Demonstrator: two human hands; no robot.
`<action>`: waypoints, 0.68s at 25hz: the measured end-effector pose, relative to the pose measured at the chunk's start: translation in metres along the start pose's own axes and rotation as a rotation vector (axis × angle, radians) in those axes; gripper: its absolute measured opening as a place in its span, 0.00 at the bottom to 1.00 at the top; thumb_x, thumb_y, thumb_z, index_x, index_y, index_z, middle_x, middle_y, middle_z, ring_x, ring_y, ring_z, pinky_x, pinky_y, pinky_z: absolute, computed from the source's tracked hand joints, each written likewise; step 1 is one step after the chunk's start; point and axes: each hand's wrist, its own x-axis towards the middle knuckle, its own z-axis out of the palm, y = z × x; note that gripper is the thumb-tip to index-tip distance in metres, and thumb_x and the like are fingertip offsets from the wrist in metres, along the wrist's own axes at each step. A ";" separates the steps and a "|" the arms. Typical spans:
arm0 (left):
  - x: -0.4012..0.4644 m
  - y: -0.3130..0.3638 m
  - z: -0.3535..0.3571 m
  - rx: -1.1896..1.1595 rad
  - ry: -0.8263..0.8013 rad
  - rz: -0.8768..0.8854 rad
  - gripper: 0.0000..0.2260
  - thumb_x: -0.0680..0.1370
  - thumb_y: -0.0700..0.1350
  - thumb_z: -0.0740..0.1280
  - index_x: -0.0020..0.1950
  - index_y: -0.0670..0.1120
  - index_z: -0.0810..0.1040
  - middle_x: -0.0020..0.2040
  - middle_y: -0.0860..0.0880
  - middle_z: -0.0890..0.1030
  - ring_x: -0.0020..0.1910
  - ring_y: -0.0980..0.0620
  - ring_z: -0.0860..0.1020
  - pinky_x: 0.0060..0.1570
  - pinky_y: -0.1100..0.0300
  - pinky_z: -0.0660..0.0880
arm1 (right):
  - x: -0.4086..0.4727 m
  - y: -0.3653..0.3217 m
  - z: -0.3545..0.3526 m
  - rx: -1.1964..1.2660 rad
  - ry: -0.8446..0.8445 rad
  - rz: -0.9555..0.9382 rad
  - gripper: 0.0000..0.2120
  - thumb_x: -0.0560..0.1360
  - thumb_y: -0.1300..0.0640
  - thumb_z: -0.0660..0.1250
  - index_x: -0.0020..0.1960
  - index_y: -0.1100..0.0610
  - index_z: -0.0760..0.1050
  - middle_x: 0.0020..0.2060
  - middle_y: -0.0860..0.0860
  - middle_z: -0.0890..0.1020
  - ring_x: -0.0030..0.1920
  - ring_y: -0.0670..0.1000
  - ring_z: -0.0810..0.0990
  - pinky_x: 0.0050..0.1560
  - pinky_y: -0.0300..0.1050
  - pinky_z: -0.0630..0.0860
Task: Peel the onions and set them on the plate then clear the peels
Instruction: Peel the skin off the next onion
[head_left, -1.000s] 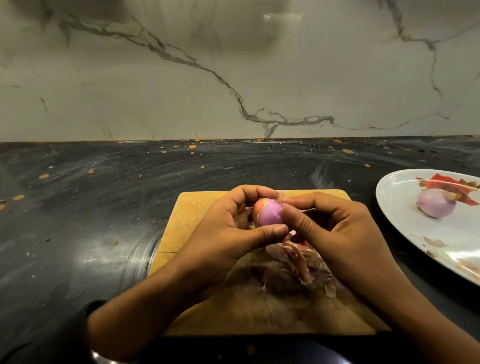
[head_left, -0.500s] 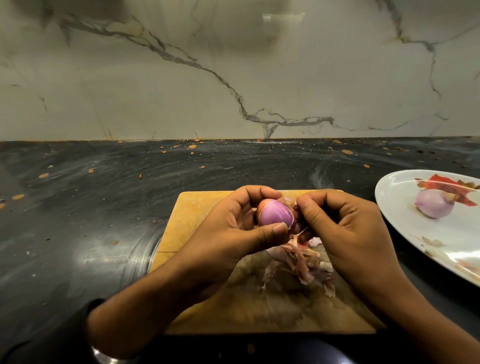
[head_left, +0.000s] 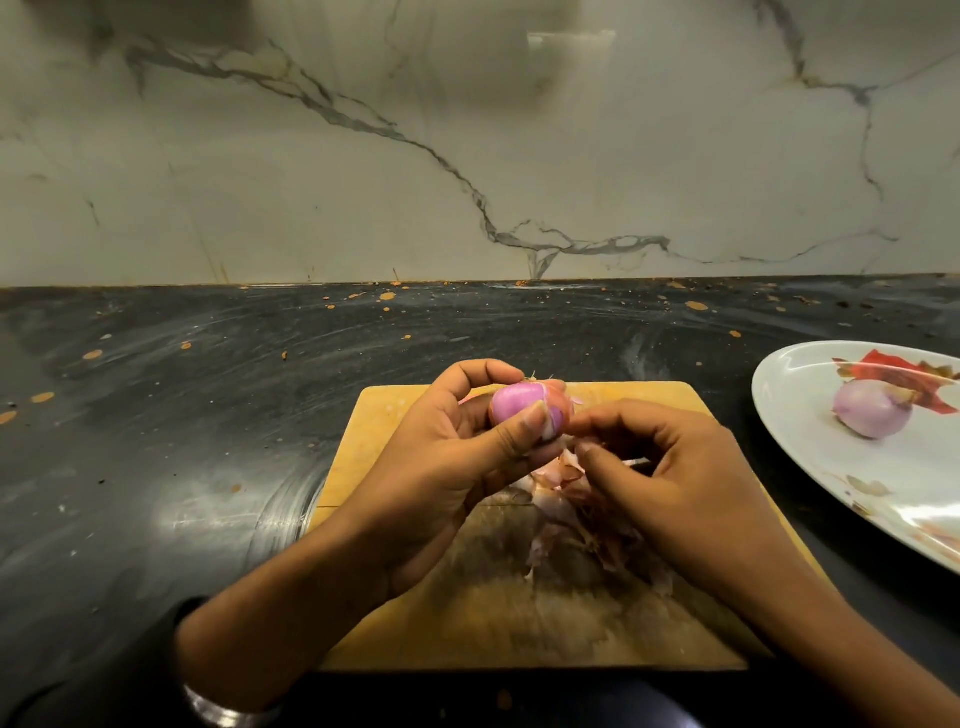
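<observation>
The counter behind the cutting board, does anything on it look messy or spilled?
Yes. Small orange-brown spots are scattered over the dark counter, thickest along the back edge by the wall. They look like dried splatter. What they are cannot be told.

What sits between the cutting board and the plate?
Only bare dark counter, per the head view. The board and plate lie apart, nothing between them.
</observation>
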 end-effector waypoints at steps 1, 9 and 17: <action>0.000 0.000 0.000 -0.001 -0.009 0.002 0.19 0.70 0.38 0.70 0.60 0.40 0.73 0.54 0.40 0.84 0.50 0.45 0.84 0.48 0.59 0.82 | 0.000 -0.001 -0.001 0.058 0.040 -0.009 0.10 0.75 0.60 0.72 0.49 0.44 0.84 0.42 0.38 0.86 0.45 0.40 0.84 0.45 0.32 0.79; -0.003 -0.004 0.002 0.100 -0.028 -0.009 0.19 0.69 0.40 0.70 0.59 0.41 0.75 0.50 0.44 0.85 0.48 0.49 0.84 0.50 0.58 0.82 | 0.000 -0.007 -0.001 0.234 0.036 -0.029 0.13 0.73 0.54 0.72 0.57 0.53 0.84 0.46 0.44 0.87 0.46 0.45 0.87 0.46 0.43 0.84; -0.002 -0.010 0.000 0.217 -0.012 0.029 0.19 0.66 0.38 0.73 0.54 0.42 0.75 0.49 0.46 0.84 0.49 0.49 0.83 0.50 0.53 0.82 | -0.003 -0.007 0.003 0.149 0.117 -0.074 0.07 0.72 0.59 0.74 0.47 0.48 0.85 0.39 0.42 0.87 0.41 0.43 0.85 0.41 0.36 0.82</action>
